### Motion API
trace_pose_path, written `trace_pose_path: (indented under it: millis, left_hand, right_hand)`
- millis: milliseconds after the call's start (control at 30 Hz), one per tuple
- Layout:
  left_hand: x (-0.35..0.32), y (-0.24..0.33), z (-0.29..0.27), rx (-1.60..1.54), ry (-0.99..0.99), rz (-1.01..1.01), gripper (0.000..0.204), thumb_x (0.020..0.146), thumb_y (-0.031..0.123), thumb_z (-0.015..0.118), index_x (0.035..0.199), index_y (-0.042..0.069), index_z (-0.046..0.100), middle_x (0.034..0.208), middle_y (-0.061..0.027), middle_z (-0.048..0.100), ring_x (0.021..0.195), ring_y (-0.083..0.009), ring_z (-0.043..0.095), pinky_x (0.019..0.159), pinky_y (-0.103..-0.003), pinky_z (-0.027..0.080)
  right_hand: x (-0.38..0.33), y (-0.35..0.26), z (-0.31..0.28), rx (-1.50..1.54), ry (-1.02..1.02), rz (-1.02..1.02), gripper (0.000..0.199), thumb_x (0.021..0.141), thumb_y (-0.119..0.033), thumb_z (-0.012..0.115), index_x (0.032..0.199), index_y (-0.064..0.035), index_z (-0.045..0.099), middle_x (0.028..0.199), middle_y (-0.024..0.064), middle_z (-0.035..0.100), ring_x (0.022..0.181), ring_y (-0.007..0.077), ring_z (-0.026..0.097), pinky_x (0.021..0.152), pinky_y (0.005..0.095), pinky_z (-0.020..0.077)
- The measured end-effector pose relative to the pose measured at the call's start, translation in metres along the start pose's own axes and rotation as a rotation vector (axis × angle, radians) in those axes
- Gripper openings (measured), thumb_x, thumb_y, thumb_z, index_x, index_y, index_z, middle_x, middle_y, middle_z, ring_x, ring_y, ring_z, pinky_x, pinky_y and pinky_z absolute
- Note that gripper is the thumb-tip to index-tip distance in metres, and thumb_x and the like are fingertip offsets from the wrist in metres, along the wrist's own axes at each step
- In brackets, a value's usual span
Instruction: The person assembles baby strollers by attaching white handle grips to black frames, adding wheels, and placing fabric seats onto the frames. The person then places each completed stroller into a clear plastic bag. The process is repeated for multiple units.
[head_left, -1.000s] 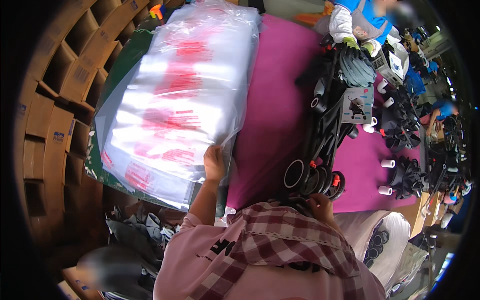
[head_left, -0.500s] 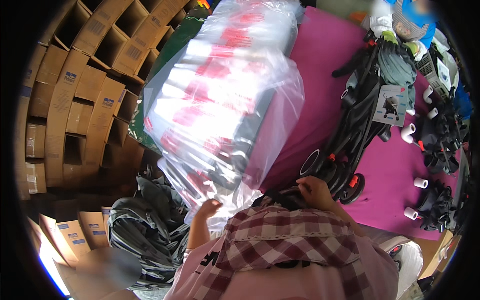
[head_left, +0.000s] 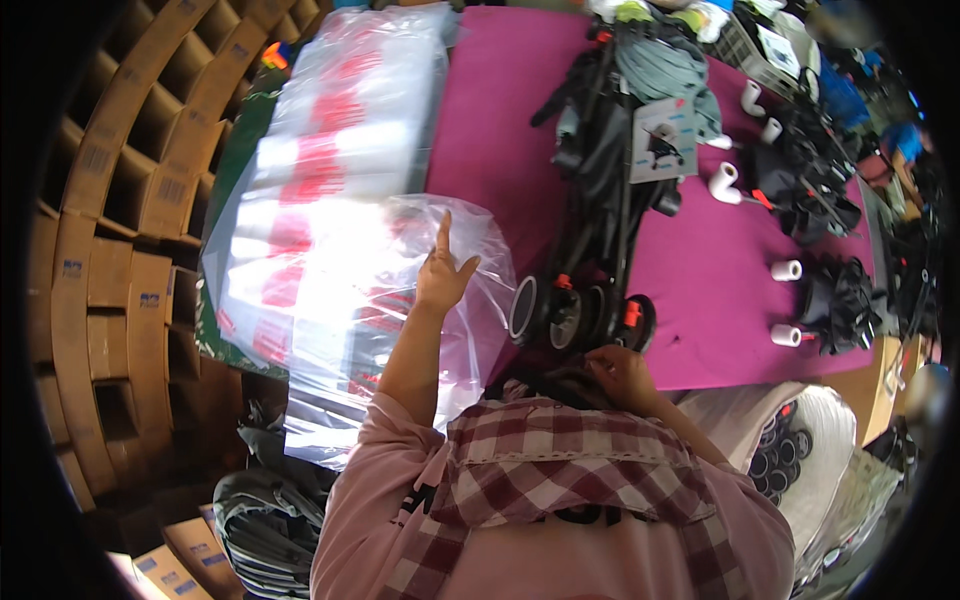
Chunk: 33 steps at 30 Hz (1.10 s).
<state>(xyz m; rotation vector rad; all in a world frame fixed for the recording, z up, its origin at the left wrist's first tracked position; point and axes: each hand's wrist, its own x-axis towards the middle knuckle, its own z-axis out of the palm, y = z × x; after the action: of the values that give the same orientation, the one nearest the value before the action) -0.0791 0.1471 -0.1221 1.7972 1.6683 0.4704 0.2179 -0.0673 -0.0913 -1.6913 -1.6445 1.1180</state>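
Observation:
My left hand lies on a stack of clear plastic bags with red print. Its index finger stretches away from me, its thumb is spread and it grips nothing. A folded black stroller lies lengthwise on the magenta cloth, its wheels toward me. A picture card hangs on it beside grey-green fabric. Close by the near wheels, my right hand has its fingers curled together near dark material. What is between those fingers, if anything, cannot be made out.
Open cardboard boxes are stacked along the left. White rolls and black stroller parts lie on the magenta cloth at right. A white sack of wheels stands near right, grey folded fabric near left. Another person's gloved hands are at the far end.
My left hand has moved forward and right from the bags' near edge onto their top, its index finger now stretched out. My right hand stays beside the wheels. The whole view has shifted.

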Motion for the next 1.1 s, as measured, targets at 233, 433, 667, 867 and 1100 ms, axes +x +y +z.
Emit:
trace_pose_path:
  millis: [233,433,667,867,1100]
  left_hand:
    - [-0.061,-0.152,0.076,0.205,0.093,-0.128,0.034,0.092,0.035,0.062,0.087,0.001,0.066,0.087,-0.0245,0.067,0.09,-0.0445,0.064,0.08,-0.051,0.049]
    - [-0.168,-0.123,0.011,0.049,0.46,-0.613,0.044,0.088,0.03,0.069,0.061,-0.001,0.051,0.06,-0.016,0.056,0.055,-0.031,0.05,0.059,-0.044,0.042]
    - [-0.239,0.019,-0.018,-0.151,0.62,-0.237,0.016,0.083,-0.003,0.067,0.077,0.002,0.052,0.07,-0.0079,0.057,0.064,-0.0165,0.053,0.063,-0.031,0.046]
    - [-0.298,0.082,-0.027,-0.578,0.595,-0.1,0.011,0.09,0.007,0.073,0.093,0.003,0.063,0.088,-0.0057,0.066,0.078,-0.0128,0.061,0.074,-0.027,0.049]
    - [-0.401,0.02,-0.046,-0.48,1.056,-0.048,0.042,0.094,0.013,0.068,0.132,0.0,0.053,0.132,-0.0156,0.058,0.119,-0.0214,0.056,0.103,-0.038,0.045]
  right_hand:
    - [-0.007,0.034,-0.027,0.053,0.151,0.035,0.016,0.089,-0.01,0.065,0.103,-0.0025,0.07,0.09,0.0139,0.07,0.078,0.0267,0.071,0.067,0.0353,0.0558]
    - [0.074,0.027,-0.081,0.093,0.019,-0.174,0.014,0.091,-0.006,0.064,0.104,-0.001,0.068,0.087,0.0125,0.07,0.074,0.0222,0.07,0.065,0.0325,0.0545]
    - [0.154,-0.075,-0.036,0.158,-0.068,-0.666,0.038,0.087,-0.014,0.073,0.122,-0.0048,0.061,0.116,0.0141,0.063,0.105,0.0256,0.063,0.088,0.0333,0.0516]
    - [0.059,-0.13,0.081,0.074,-0.608,-1.12,0.045,0.083,-0.031,0.075,0.114,-0.0004,0.062,0.104,0.0182,0.064,0.1,0.0341,0.063,0.098,0.0466,0.0428]
    - [-0.005,-0.111,0.11,0.275,-0.455,-0.452,0.045,0.105,-0.03,0.049,0.075,0.0022,0.058,0.061,0.0085,0.058,0.059,0.0182,0.059,0.059,0.0351,0.0442]
